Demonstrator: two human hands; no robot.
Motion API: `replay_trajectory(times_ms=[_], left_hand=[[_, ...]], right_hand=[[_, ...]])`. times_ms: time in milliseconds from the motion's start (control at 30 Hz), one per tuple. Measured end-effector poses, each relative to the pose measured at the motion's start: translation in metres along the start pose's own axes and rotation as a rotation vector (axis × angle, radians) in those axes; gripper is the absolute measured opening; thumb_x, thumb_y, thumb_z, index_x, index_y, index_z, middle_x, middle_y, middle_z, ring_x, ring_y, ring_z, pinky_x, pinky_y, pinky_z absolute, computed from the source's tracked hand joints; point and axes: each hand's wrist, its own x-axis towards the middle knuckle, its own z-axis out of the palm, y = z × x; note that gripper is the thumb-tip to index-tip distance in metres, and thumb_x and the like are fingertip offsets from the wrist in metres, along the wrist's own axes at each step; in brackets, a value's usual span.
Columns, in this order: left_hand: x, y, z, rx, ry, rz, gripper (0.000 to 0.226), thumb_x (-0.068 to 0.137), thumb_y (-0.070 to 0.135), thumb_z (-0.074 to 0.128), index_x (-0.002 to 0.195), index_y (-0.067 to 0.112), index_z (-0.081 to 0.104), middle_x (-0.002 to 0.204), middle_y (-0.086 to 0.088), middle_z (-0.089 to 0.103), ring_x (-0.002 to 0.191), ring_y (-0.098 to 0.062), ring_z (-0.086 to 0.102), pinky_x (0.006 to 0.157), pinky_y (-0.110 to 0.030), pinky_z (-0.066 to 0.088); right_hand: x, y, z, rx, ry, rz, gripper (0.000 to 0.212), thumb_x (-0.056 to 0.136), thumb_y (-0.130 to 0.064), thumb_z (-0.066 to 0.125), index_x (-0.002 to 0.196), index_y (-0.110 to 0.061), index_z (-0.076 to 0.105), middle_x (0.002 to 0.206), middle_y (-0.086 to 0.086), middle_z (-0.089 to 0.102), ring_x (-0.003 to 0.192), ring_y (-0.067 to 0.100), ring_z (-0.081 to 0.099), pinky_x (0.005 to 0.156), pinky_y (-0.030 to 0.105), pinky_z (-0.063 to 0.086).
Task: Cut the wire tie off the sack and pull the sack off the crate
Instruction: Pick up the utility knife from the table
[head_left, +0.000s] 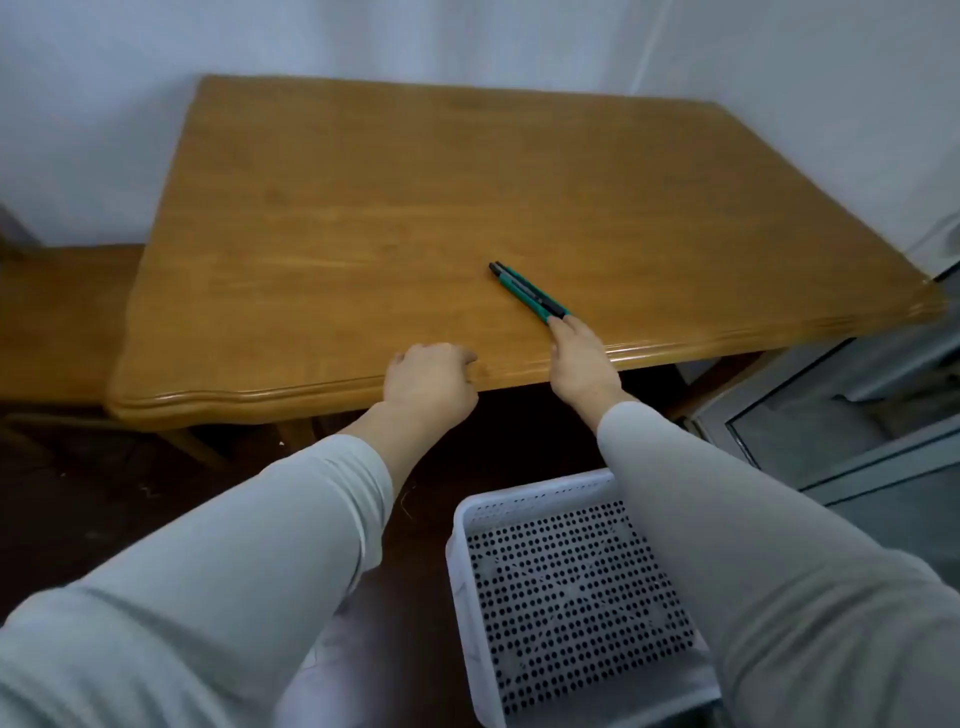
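The wooden table (363, 208) fills most of the view. Below its near edge, on the dark floor, stands the crate (460, 582): white plastic, perforated floor and walls, bare and open-topped. No sack or wire tie shows anywhere, so the task looks done or nearly so.

The left hand (428, 382) rests on the table's edge, its grip curled on nothing. The right hand (582, 358) reaches onto the table, fingertips at the near end of the green-handled cutters (527, 291). I cannot tell whether that grip pinches them or only touches.

The cutters lie flat, handles together. They are best left well in from the edge, where they cannot slide off.
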Motion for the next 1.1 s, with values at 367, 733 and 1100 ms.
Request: replay_trajectory(times_ms=[367,733,1100], left_hand=[[0.039,-0.012,0.014,0.06,-0.012,0.047,0.05,0.089,0.013,0.046,0.136,0.029,0.045,0.14,-0.004,0.048,0.135,-0.026,0.034,0.116,-0.042,0.026],[0.044,-0.017,0.025,0.092,0.047,0.064,0.045,0.09,0.016,0.047,0.134,0.028,0.049,0.142,-0.001,0.047,0.133,-0.027,0.036,0.116,-0.041,0.023],[-0.023,0.011,0.058,0.077,0.09,0.064,0.042,0.09,0.016,0.048,0.132,0.017,0.052,0.138,-0.005,0.05,0.131,-0.028,0.039,0.112,-0.04,0.029]], right_hand=[[0.048,0.001,0.008,-0.161,-0.116,0.047,0.053,0.101,-0.016,0.03,0.151,-0.019,0.011,0.16,0.011,0.002,0.148,0.027,0.003,0.12,0.042,0.011],[0.046,-0.011,0.003,0.044,0.118,0.115,0.046,0.086,-0.013,0.063,0.127,-0.008,0.045,0.13,0.016,0.043,0.114,0.036,0.052,0.094,0.04,0.044],[-0.056,0.027,0.006,1.185,-0.182,0.464,0.044,0.088,0.003,0.049,0.131,-0.007,0.046,0.101,0.012,0.062,0.07,0.017,0.061,0.049,0.025,0.04]])
